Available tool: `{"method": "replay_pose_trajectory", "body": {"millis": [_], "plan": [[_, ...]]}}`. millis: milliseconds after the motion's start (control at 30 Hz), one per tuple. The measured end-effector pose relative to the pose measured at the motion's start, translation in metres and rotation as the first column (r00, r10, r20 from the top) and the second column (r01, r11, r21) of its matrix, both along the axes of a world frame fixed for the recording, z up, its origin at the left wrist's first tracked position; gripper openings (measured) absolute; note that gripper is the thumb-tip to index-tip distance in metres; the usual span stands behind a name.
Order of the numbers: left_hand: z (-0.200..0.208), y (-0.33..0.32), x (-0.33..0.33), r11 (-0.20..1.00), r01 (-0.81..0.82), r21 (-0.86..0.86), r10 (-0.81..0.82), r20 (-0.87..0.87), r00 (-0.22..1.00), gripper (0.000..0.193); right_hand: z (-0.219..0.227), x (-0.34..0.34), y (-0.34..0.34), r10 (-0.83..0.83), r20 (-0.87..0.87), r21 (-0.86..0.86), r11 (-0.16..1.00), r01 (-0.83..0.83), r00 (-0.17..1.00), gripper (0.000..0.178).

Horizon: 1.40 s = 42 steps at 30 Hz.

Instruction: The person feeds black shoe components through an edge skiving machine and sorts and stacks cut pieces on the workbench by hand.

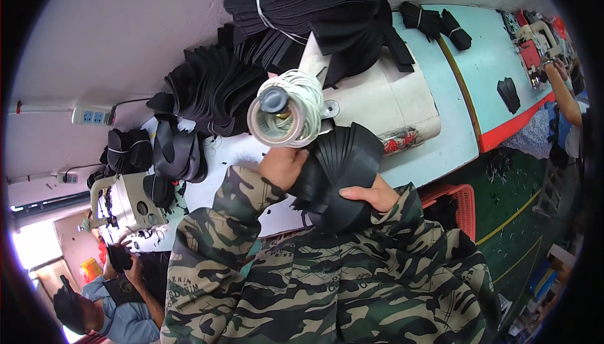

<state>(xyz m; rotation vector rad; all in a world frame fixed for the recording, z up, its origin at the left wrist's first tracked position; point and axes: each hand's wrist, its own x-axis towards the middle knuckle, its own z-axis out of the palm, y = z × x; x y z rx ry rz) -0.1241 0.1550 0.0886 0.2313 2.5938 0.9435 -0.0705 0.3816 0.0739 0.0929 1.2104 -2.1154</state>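
A fanned stack of thin, flat black pieces [340, 174], smooth like leather or rubber sheet, is held in front of my chest. My right hand [371, 194] grips its right side, thumb laid across the front and fingers hidden behind. My left hand [283, 166] is at the stack's upper left edge, just below a bundle of white bands [306, 102]; its fingers are mostly hidden, so its grip does not show. Those bands hang round a pale ring-shaped roll [257, 127] with a dark knob [274, 100] in it, on the sewing machine [390, 102] before me.
Bundles of black pieces [308, 4] are piled on the machine and table [220, 168]. A person [113, 306] works at another machine [129, 202] at lower left; another person's arm [563, 95] reaches a machine at far right. A red basket [465, 209] stands beside me.
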Motion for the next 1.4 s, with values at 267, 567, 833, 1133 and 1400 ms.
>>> {"method": "replay_pose_trajectory", "body": {"millis": [267,567,833,1133,1400], "plan": [[-0.002,-0.02,-0.002,0.961,-0.209,0.18,0.064,0.592,0.803,0.024,0.001,-0.001,-0.013,-0.041,-0.072,0.01,0.999,0.042,0.997,0.052],[0.018,-0.015,-0.008,0.96,-0.212,0.183,0.05,0.632,0.773,0.031,-0.002,-0.001,-0.011,-0.06,-0.035,0.002,0.998,0.06,0.998,0.049],[0.023,0.004,-0.013,0.975,-0.163,0.151,0.049,0.571,0.819,0.031,-0.012,0.003,-0.011,0.038,0.215,-0.104,0.994,-0.016,0.976,0.045],[0.012,-0.026,0.014,0.796,-0.361,0.485,-0.094,0.689,0.719,0.036,0.001,-0.005,0.007,-0.085,0.114,-0.113,0.989,0.097,0.99,0.046],[0.038,-0.013,0.001,0.938,-0.234,0.254,-0.005,0.687,0.726,0.028,-0.011,0.009,0.01,0.018,-0.238,0.194,0.981,0.03,0.971,0.056]]}}
